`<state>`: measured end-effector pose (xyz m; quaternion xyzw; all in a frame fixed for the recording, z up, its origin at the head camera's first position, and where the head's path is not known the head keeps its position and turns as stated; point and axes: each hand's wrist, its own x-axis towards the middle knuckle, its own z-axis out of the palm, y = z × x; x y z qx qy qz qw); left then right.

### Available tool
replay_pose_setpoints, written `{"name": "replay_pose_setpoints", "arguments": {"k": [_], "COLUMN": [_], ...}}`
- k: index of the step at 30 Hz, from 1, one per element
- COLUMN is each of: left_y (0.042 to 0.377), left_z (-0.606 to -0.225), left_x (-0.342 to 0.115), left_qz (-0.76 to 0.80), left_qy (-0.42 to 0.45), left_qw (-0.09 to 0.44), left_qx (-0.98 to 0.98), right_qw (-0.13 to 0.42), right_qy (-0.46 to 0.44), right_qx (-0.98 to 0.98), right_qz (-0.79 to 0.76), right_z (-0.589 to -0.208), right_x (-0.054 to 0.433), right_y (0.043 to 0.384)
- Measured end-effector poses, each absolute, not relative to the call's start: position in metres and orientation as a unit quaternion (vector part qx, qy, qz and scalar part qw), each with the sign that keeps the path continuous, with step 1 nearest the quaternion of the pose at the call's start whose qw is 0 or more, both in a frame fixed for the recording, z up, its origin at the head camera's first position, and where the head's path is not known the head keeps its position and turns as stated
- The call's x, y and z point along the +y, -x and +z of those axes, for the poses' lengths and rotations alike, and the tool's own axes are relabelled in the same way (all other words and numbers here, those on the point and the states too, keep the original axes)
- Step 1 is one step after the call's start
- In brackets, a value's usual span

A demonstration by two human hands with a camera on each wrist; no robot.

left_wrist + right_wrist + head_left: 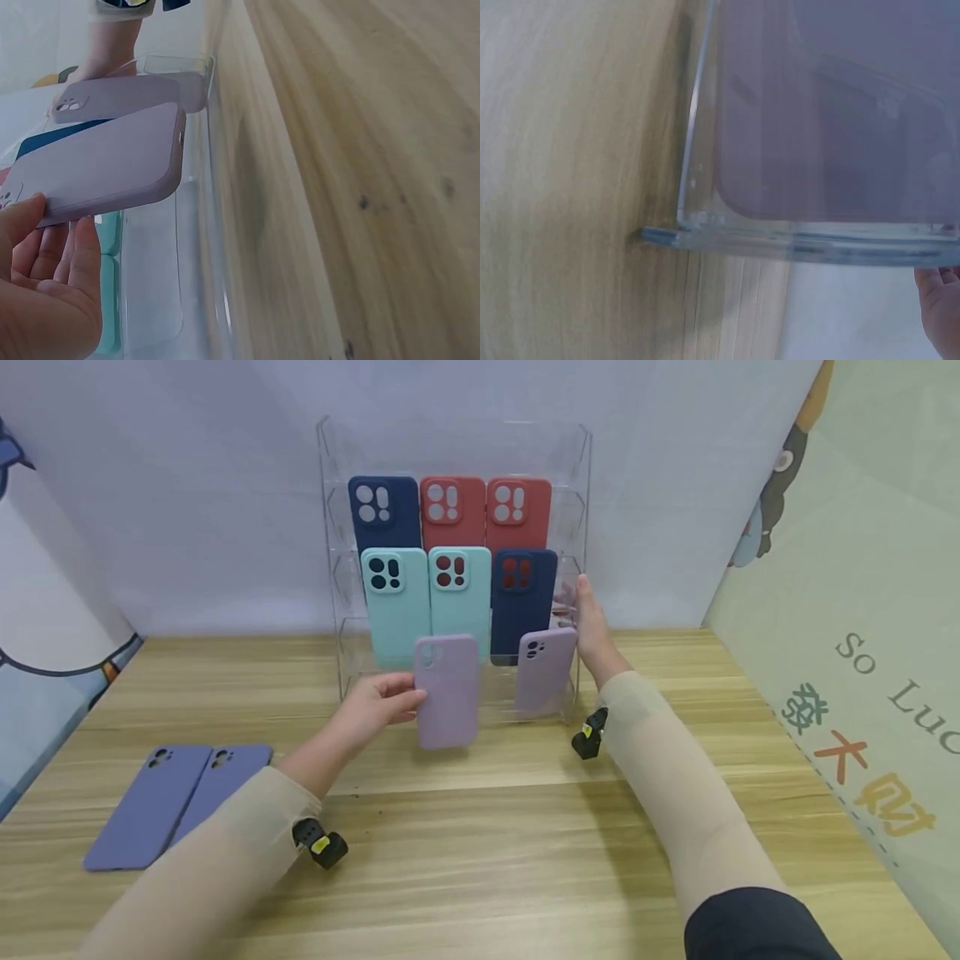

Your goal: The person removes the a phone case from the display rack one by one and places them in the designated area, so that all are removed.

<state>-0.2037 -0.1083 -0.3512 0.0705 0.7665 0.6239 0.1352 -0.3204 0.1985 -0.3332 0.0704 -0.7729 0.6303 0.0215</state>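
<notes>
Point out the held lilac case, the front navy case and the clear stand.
Held lilac case [451,695], head view, middle of back.
Front navy case [523,609], head view, middle of back.
Clear stand [832,250], right wrist view, side panel's edge.

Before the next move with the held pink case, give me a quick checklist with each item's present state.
1. Left hand has the held pink case: ok, pinched at its left edge.
2. Held pink case right way up: ok, camera cutout at the top.
3. Held pink case seated in the rack: not ok, only in the hand.
4. Right hand bracing the rack firmly: cannot tell; it is at the right side.
5. Other pink case in the front row: ok, at the right end.
6. Purple cases racked: not ok, both lie on the table.
</notes>
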Motion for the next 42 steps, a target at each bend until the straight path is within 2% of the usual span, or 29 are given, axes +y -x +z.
{"name": "replay_pose_setpoints", "arguments": {"k": [23,42], "left_y": [0.163,0.139], "left_z": [-0.358,-0.368], "left_x": [-0.164,-0.220], "left_qz": [0.593,0.569], "left_qy": [-0.033,-0.022], "left_qw": [0.180,0.178], "left_qx": [0.784,0.802], "right_qw": [0.035,0.036], "right_qy": [-0.061,-0.060], "right_qx": [-0.787,-0.786], "right_qz": [0.613,0.614], "right_z": [-0.334,-0.334], "right_x": [0.196,0.197], "right_y": [0.319,0.318]}}
